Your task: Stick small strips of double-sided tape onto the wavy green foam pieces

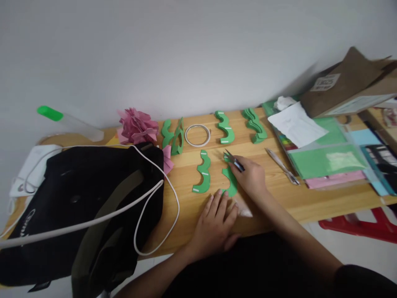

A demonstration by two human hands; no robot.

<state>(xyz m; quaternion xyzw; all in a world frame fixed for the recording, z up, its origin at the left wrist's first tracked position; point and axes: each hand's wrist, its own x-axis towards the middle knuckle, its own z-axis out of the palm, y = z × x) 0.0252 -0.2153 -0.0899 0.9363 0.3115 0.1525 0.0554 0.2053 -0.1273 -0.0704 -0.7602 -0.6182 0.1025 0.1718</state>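
Observation:
My right hand (252, 176) is closed round a small dark two-pronged metal tool (236, 162); whether it is tweezers or scissors I cannot tell. Its pointed tips are spread over the upper end of a wavy green paper piece (231, 182). My left hand (215, 221) lies flat with fingers stretched out, fingertips at that piece's lower end. A similar green piece (204, 171) with white strips lies to the left. Behind are a white tape ring (186, 135), a green stack with white strips (226, 128) and another green stack (254, 125).
A pink paper flower (138, 126) and folded green pieces (177, 138) stand at the back left. A black bag (93, 186) with a white cable (178, 207) covers the left side. Rightward lie a pen (281, 163), green paper packs (328, 159) and a cardboard box (344, 87).

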